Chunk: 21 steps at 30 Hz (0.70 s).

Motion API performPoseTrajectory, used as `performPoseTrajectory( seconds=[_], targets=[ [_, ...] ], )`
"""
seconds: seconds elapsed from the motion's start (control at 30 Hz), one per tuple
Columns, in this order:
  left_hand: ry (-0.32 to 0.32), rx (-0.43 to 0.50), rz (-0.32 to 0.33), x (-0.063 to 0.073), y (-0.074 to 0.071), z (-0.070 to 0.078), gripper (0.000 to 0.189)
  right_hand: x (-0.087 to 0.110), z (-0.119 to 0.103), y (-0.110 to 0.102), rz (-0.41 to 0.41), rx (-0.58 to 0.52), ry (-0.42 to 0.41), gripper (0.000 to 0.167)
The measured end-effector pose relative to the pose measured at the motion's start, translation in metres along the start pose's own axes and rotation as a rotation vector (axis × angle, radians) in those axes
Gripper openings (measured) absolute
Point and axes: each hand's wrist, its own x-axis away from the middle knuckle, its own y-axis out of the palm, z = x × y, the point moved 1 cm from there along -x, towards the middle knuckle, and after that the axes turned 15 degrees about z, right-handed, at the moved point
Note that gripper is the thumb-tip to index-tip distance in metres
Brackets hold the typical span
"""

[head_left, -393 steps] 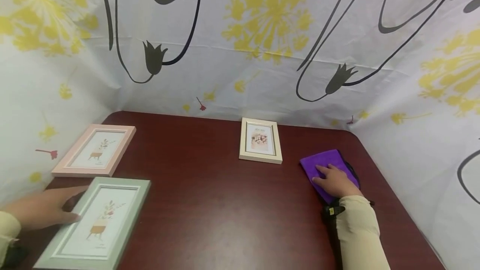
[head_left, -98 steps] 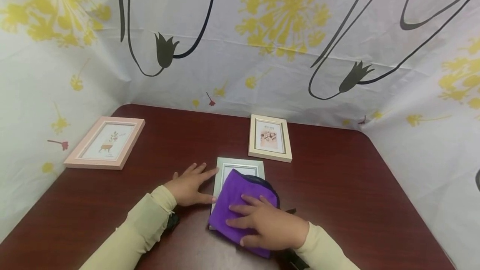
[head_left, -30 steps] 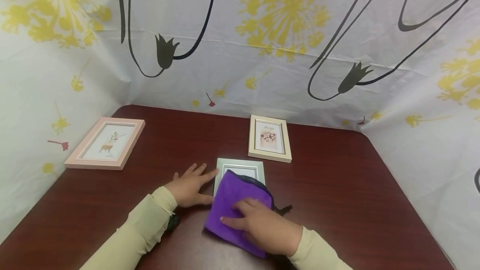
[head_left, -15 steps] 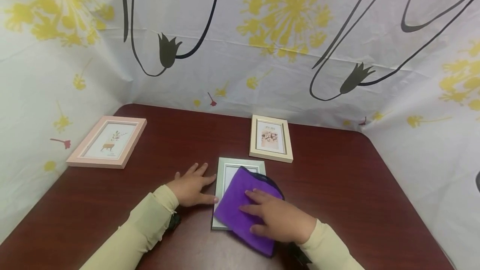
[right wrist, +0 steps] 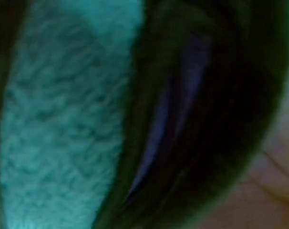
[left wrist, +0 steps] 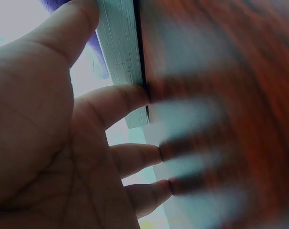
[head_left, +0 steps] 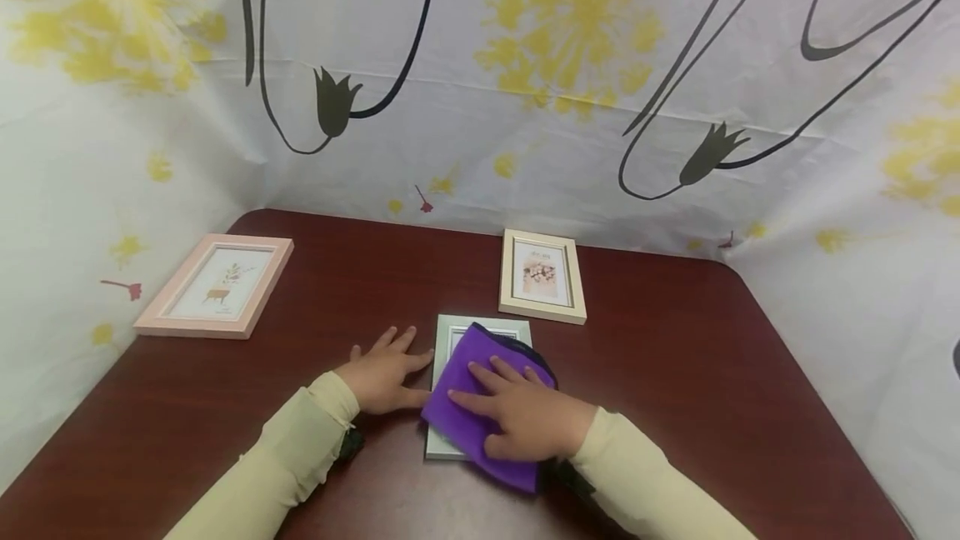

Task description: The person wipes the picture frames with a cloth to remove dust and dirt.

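A pale green picture frame point(head_left: 483, 324) lies flat at the middle of the table, its lower right mostly covered by a folded purple cloth point(head_left: 459, 425) with a dark edging. My left hand point(head_left: 378, 377), fingers spread, rests along the frame's left side. In the left wrist view, the fingertips of that hand point(left wrist: 44, 124) meet the tabletop beside the frame's edge point(left wrist: 120, 47). Spread flat on top of the cloth, my right hand point(head_left: 528, 417) presses it against the frame. Close up in the right wrist view, a fuzzy teal-looking cloth surface point(right wrist: 63, 133) is blurred.
A pink picture frame point(head_left: 243, 317) lies at the table's far left. Towards the back, right of centre, is a cream picture frame point(head_left: 543, 310). The dark red table point(head_left: 675, 373) is bordered by a flower-patterned white curtain point(head_left: 435, 107).
Over the longer span, the green frame came from the left to the middle and the cloth from the right onto it. Lately the right hand slides the cloth about; the left stays put.
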Motion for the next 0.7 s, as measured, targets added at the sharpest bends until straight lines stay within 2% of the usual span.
performPoseTrajectory(
  seconds=[0.1, 0.3, 0.7],
  targets=[
    [0.002, -0.004, 0.001, 0.000, 0.000, -0.001, 0.074, -0.016, 0.003, 0.000, -0.044, 0.023, -0.022, 0.069],
    [-0.004, 0.003, -0.004, -0.001, 0.000, -0.002, 0.078, -0.042, 0.019, -0.001, -0.062, 0.067, -0.070, 0.074],
    [-0.027, 0.022, -0.011, 0.000, -0.001, -0.003, 0.071, -0.084, 0.033, -0.007, -0.054, 0.140, 0.043, 0.073]
  ],
)
